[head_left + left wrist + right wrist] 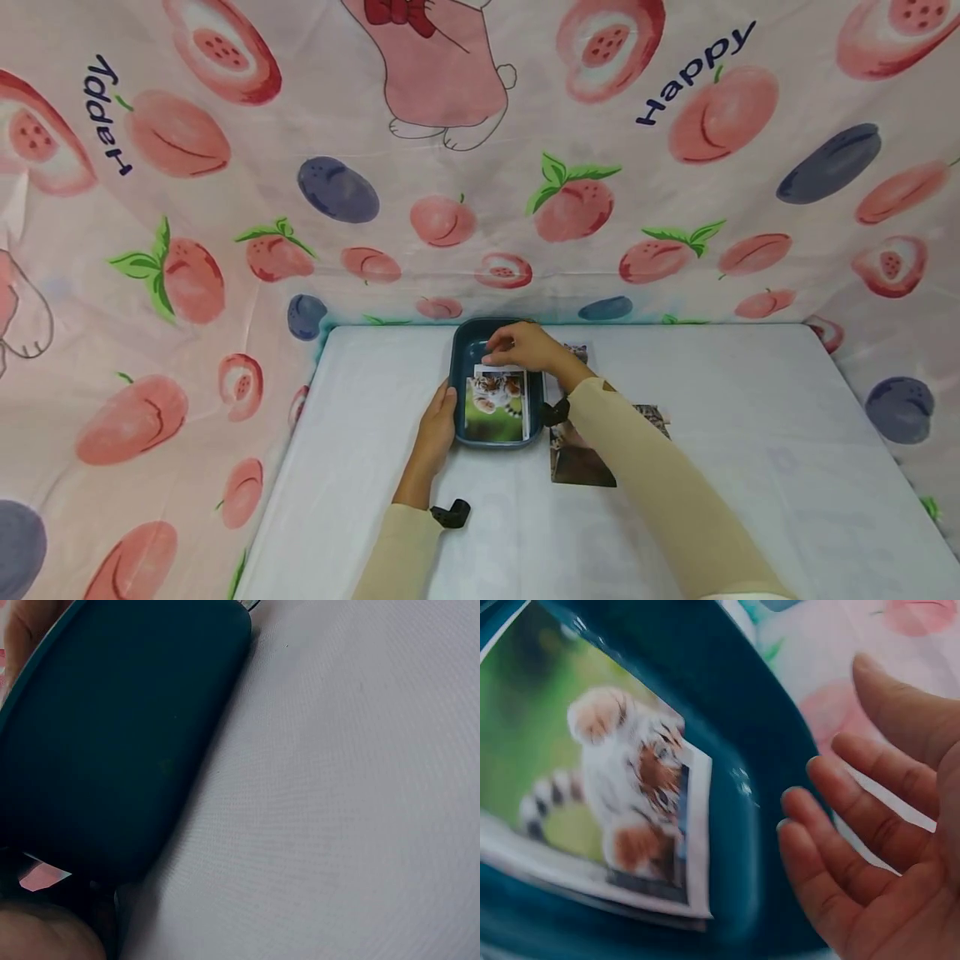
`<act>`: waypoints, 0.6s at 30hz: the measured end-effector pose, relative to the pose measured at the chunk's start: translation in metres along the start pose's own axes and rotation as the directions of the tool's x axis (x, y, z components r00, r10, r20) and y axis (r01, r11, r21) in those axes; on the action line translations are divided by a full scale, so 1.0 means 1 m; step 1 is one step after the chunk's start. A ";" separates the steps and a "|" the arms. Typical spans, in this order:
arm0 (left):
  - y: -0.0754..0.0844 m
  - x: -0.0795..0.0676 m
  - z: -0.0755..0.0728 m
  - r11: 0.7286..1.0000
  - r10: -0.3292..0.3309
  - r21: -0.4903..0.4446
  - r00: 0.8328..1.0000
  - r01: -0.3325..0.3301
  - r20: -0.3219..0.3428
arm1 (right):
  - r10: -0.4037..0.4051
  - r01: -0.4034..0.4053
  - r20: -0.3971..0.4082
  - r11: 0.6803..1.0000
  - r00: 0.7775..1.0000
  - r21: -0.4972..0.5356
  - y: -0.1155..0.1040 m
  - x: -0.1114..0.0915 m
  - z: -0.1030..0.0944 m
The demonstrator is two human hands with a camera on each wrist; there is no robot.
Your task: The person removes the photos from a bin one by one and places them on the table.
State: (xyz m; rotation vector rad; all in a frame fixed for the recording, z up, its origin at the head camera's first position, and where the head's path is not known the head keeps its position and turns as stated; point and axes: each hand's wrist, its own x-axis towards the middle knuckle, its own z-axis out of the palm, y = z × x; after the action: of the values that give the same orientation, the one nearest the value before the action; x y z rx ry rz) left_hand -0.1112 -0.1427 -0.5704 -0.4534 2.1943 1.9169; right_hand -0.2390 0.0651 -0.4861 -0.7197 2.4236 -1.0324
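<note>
A dark teal tray (467, 337) stands near the back edge of the table, holding a small stack of photo prints. The top photo (497, 404) is a tiger cub on green grass, and white borders of other prints show under it. My left hand (437, 429) holds the tray by its left side; in the left wrist view the tray's outer wall (120, 735) fills the upper left. Above the tray's far right part is my right hand (521, 346), fingers loosely spread with nothing in them. The right wrist view shows these fingers (855, 832) apart from the tiger photo (641, 780).
Right of the tray, more animal photos (577, 471) lie on the white table (360, 392), partly covered by the right forearm. A fruit-printed cloth (442, 275) hangs behind the table and along its sides. A black wrist camera (450, 514) sits on the left wrist.
</note>
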 end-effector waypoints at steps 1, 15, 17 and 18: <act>0.000 0.000 0.000 1.000 0.009 0.001 1.000 -0.009 0.005 | 0.011 -0.011 0.017 1.000 1.000 -0.013 -0.001 0.003 0.004; -0.005 0.002 -0.003 0.999 0.034 0.005 0.999 -0.034 0.018 | 0.158 -0.147 0.076 0.981 0.985 -0.128 -0.005 0.018 0.035; -0.006 0.002 -0.003 0.999 0.036 0.006 0.999 -0.036 0.019 | 0.175 -0.163 0.087 0.978 0.981 -0.134 -0.004 0.018 0.037; -0.006 0.002 -0.003 0.999 0.035 0.006 0.999 -0.035 0.019 | 0.181 -0.167 0.092 0.976 0.979 -0.138 -0.004 0.018 0.038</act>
State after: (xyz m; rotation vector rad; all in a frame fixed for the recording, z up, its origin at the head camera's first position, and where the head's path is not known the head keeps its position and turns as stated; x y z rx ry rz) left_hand -0.1110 -0.1470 -0.5762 -0.3968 2.2103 1.9228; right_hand -0.2314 0.0318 -0.5102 -0.5743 2.4296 -0.7570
